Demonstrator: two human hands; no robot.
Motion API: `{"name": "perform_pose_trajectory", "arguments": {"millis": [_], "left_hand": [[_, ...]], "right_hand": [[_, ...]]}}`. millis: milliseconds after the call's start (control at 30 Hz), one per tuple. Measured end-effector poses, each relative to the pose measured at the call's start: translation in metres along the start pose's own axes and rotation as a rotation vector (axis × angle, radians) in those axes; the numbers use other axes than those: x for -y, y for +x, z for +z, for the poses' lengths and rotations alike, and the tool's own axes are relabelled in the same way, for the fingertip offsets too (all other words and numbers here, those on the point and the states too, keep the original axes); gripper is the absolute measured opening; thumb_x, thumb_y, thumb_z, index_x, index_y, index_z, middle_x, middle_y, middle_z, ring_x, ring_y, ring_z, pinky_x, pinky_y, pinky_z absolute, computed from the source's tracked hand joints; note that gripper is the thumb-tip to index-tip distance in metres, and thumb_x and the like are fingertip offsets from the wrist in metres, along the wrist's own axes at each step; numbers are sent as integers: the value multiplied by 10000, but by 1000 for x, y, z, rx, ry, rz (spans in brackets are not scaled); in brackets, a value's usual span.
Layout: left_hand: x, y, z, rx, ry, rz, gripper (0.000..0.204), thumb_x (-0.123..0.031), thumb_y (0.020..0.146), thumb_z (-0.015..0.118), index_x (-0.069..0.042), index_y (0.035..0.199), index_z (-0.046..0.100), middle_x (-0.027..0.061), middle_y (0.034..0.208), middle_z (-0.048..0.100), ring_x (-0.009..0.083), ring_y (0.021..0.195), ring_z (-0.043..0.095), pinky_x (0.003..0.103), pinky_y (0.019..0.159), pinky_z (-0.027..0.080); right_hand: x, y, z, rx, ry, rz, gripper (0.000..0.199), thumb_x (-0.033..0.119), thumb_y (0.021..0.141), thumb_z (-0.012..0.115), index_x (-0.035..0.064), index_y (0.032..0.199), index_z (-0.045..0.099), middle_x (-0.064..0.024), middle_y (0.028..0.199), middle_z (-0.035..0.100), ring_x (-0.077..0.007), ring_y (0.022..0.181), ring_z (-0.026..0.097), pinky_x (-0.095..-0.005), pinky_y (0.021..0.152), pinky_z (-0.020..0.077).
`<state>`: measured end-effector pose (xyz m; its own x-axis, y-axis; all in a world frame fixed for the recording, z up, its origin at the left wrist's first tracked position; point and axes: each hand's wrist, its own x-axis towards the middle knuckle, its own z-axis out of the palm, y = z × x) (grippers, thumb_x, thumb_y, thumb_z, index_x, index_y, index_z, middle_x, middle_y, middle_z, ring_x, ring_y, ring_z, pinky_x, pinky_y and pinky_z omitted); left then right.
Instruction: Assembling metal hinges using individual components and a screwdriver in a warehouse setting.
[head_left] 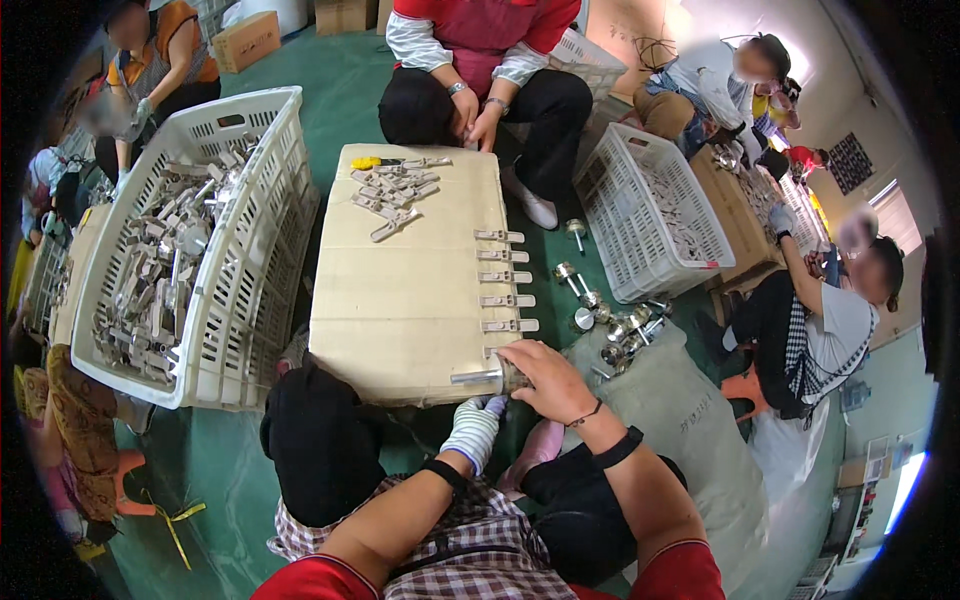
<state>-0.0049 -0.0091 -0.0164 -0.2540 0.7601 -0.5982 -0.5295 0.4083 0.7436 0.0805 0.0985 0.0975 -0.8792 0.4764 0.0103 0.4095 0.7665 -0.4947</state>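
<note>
My bare right hand [552, 382] curls over a shiny round metal fitting with a rod [476, 377], at the near right corner of a cardboard-covered work surface [400, 300]. The rod points left across the cardboard. Just below that corner is my left hand [472, 434] in a striped glove, its fingers closed; what they hold, if anything, is hidden. Above my right hand, several grey lever clips [508, 301] lie in a column along the right edge. More loose clips [390, 195] are heaped at the far end, beside a yellow-handled tool [367, 163].
On the left stands a white crate [235, 300] full of metal and grey parts. Another white crate [660, 262] stands to the right. Round metal fittings [625, 335] lie on a pale sack [690, 440]. A person [480, 60] sits opposite; several others work around.
</note>
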Motion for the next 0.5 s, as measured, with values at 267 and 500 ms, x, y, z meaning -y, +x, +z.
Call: {"name": "perform_pose_trajectory", "arguments": {"millis": [267, 500], "left_hand": [[8, 6, -2, -17, 24, -2, 172, -164, 891, 559, -28, 970, 627, 6, 812, 608, 103, 704, 481, 265, 669, 412], [7, 6, -3, -4, 59, 1, 279, -204, 885, 566, 18, 1049, 604, 78, 900, 646, 155, 738, 526, 299, 709, 445]], "right_hand": [[1, 2, 1, 6, -45, -2, 635, 22, 610, 708, 55, 1203, 483, -129, 1180, 515, -308, 1107, 484, -371, 956, 394], [-1, 3, 3, 8, -47, -3, 630, 27, 615, 705, 53, 1203, 481, -132, 1178, 514, -312, 1102, 486, -368, 955, 395]]}}
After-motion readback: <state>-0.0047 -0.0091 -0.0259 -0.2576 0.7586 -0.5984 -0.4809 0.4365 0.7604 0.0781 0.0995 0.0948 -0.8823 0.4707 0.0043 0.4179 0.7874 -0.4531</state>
